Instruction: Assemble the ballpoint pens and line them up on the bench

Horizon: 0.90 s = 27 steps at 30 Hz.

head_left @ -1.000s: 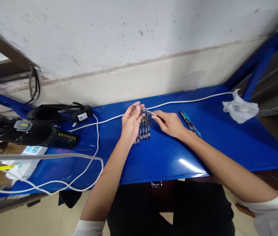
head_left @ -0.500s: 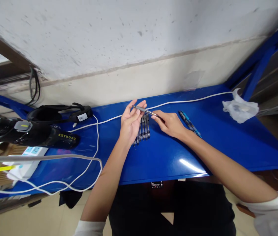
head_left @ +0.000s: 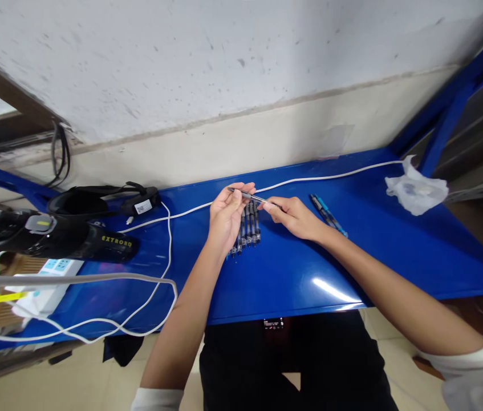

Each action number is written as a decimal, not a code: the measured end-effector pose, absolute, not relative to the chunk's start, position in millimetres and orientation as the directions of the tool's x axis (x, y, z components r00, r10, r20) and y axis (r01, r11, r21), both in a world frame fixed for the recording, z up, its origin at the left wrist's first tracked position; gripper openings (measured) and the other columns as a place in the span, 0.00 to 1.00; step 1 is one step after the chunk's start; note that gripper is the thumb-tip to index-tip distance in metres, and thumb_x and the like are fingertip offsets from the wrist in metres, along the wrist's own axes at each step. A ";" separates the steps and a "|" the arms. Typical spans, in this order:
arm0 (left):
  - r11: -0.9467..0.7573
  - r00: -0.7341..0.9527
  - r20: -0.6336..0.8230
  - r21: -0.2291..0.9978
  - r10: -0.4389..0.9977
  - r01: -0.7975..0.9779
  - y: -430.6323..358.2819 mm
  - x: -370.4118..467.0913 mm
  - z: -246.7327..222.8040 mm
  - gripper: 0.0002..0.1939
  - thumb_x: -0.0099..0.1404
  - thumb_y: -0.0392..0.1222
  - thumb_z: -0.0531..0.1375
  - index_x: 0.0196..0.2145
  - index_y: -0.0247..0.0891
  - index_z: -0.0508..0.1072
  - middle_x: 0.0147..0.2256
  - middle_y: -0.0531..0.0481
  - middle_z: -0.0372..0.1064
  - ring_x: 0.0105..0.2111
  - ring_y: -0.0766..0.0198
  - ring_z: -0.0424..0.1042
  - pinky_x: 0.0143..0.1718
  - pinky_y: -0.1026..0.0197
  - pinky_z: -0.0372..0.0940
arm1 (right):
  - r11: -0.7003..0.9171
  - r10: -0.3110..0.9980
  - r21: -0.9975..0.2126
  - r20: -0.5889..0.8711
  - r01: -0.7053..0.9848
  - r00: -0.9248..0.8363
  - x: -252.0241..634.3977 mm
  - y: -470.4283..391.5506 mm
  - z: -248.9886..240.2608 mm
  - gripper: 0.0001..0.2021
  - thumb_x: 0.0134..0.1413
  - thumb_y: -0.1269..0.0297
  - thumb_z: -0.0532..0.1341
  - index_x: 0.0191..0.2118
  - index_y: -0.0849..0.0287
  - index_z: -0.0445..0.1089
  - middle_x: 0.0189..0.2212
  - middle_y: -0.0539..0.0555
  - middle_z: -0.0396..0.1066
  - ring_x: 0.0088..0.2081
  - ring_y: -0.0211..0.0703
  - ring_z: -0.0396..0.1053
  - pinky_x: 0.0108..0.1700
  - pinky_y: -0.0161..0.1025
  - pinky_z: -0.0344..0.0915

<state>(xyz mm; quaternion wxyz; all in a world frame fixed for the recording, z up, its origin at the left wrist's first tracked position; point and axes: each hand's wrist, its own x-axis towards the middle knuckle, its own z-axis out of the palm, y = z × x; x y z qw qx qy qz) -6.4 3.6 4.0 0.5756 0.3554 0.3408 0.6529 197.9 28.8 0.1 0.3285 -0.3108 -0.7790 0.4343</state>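
A slim dark pen (head_left: 255, 197) is held slanted between both hands above the blue table. My left hand (head_left: 226, 216), palm turned up, has its thumb and fingers closed on the pen's grey grip end. My right hand (head_left: 293, 217) pinches the other end of the barrel, part of which its fingers hide. Below and just right of my left hand lies a row of several dark clear-barrelled pens (head_left: 250, 225), side by side, partly covered by that hand. A few more pens, black and light blue (head_left: 329, 214), lie to the right of my right hand.
On the left are a black bottle (head_left: 74, 240), a black strapped device (head_left: 138, 201), a white power strip (head_left: 44, 291) and a looping white cable (head_left: 168, 240). Crumpled white plastic (head_left: 416, 187) sits at the far right. A wall rises behind the blue table (head_left: 284, 279).
My left fingers have closed in around the pen's grip end, and the pen has tilted slightly flatter. My right hand still pinches the other end.
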 end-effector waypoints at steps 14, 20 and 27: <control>-0.148 -0.025 0.150 0.910 0.988 -0.388 -5.1 -1.3 14.0 0.10 0.68 0.46 0.72 0.44 0.41 0.82 0.55 0.41 0.81 0.59 0.52 0.77 0.63 0.52 0.65 | -0.109 0.909 -0.927 0.053 -0.359 -0.413 194.8 38.9 5.6 0.20 0.58 0.46 0.75 0.37 0.53 0.68 0.18 0.40 0.58 0.19 0.33 0.49 0.22 0.34 0.51; -0.122 0.034 0.143 0.928 0.989 -0.353 -14.0 7.5 15.4 0.11 0.68 0.48 0.71 0.44 0.40 0.85 0.52 0.40 0.82 0.57 0.50 0.77 0.62 0.51 0.65 | -0.046 0.985 -0.911 0.026 -0.410 -0.169 202.5 57.1 7.1 0.21 0.60 0.40 0.70 0.36 0.51 0.66 0.29 0.48 0.67 0.31 0.41 0.67 0.34 0.39 0.70; -0.147 0.050 0.180 0.909 0.982 -0.390 -11.8 -9.2 24.5 0.13 0.69 0.53 0.69 0.41 0.41 0.84 0.34 0.44 0.80 0.35 0.59 0.78 0.37 0.57 0.70 | -0.031 0.956 -0.869 0.119 -0.494 -0.270 227.8 68.7 3.2 0.24 0.70 0.39 0.59 0.30 0.51 0.59 0.19 0.43 0.47 0.20 0.39 0.47 0.22 0.38 0.53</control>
